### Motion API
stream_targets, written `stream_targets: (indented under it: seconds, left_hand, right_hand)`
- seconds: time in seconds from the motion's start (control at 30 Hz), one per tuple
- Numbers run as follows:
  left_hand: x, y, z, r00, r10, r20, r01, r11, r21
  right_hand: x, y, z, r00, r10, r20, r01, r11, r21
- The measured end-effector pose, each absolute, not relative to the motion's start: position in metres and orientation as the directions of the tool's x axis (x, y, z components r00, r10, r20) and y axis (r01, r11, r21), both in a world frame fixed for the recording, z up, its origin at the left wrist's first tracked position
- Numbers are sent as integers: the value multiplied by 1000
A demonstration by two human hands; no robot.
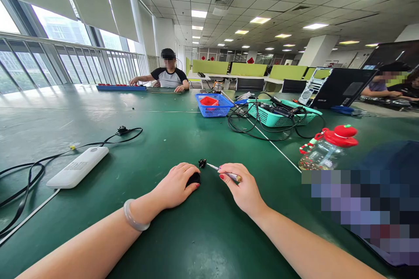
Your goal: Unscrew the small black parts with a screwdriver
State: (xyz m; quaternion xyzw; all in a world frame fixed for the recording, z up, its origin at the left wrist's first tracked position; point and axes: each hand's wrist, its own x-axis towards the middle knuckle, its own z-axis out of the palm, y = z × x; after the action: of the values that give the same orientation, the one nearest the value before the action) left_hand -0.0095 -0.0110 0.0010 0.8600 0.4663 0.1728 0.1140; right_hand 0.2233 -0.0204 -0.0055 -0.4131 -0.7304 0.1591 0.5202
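Left hand [178, 184] covering black object [194, 178] (mostly hidden), right hand [241, 188] gripping screwdriver [222, 171]

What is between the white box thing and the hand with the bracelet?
Nothing: in the head view only bare green table lies between the white power strip and the left hand, which covers a small black object.

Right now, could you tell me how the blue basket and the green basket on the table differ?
The blue basket is smaller and squarer; the green basket is longer and shallower. The blue basket holds a red box; the green basket holds dark gear, with black cables looping out onto the table. Both are plastic mesh, standing upright beyond the hands.
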Motion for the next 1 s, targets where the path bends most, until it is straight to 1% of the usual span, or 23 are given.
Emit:
stream_targets:
  seconds: [0.1, 0.2, 0.27, 0.4, 0.53, 0.63, 0.77, 0.83, 1.0]
  left_hand:
    - [-10, -7, 0, 406, 892, 200, 818, -452, 356]
    - [-13, -3, -2, 288, 935, 207, 863, -347, 368]
    - [-14, -2, -4, 258, 943, 210, 871, -321, 372]
    - [-14, -3, -5, 305, 929, 210, 851, -364, 377]
    - [-13, -6, -2, 388, 899, 204, 823, -437, 362]
    - [-11, -7, 2, 437, 878, 194, 804, -478, 353]
    - [-10, -8, 8, 495, 854, 160, 775, -517, 363]
    - [-9, -10, 10, 521, 842, 143, 762, -534, 366]
    - [-9, -28, 15, 539, 832, 131, 762, -548, 345]
  right_hand:
    - [223, -19, -6, -100, 772, 628, 447, 599, -665]
    - [221, -16, -8, -118, 787, 606, 447, 587, -675]
    - [220, -16, -9, -141, 795, 590, 430, 586, -687]
    - [217, -22, -6, -230, 788, 571, 353, 614, -706]
    - [216, -30, 0, -313, 744, 591, 276, 667, -692]
    - [220, -32, 4, -266, 723, 637, 266, 691, -673]
    - [225, -33, 5, -130, 723, 679, 316, 679, -662]
    - [225, -34, 6, -113, 690, 715, 344, 702, -623]
    - [223, -40, 9, -241, 578, 779, 364, 798, -480]
